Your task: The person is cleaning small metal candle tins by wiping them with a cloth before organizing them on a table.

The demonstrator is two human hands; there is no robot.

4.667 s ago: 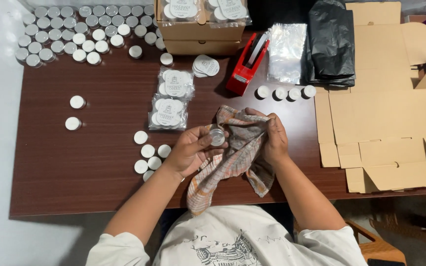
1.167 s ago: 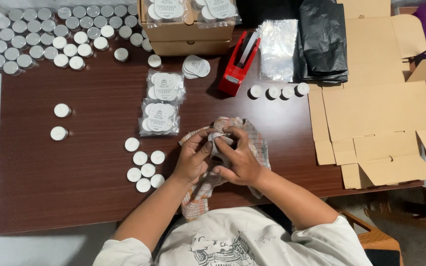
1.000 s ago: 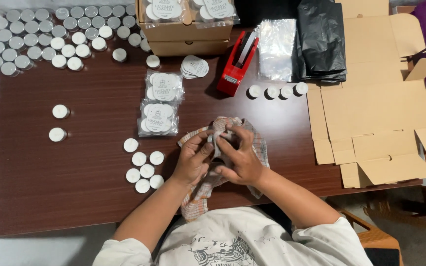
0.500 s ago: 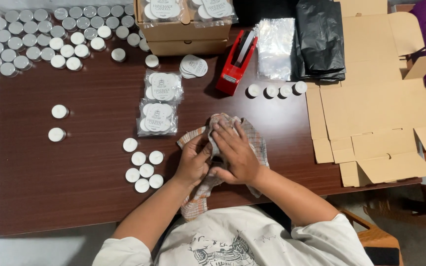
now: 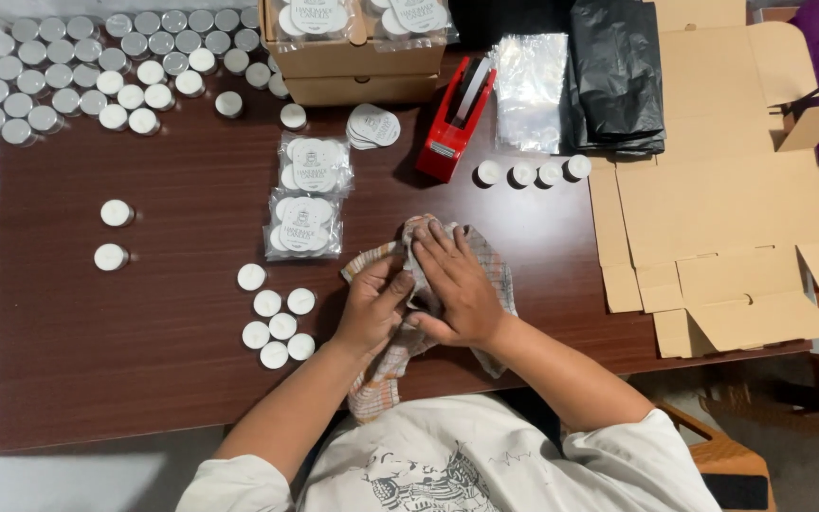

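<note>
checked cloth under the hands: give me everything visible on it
The cloth is a thin woven rag, pale with orange, grey and dark checks, looking like cotton. It lies crumpled on the brown table, near the front edge, one corner hanging over the edge toward the person's lap. The left hand grips its left side and the right hand presses flat on top, bunching folds between them. Whatever is wrapped inside is hidden. A cluster of white tealights sits just left, not touching.

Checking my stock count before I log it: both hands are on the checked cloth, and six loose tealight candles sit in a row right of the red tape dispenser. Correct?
Not quite. The head view shows four tealight candles in that row beside the red tape dispenser, not six. Both the left hand and right hand are on the checked cloth.
</note>
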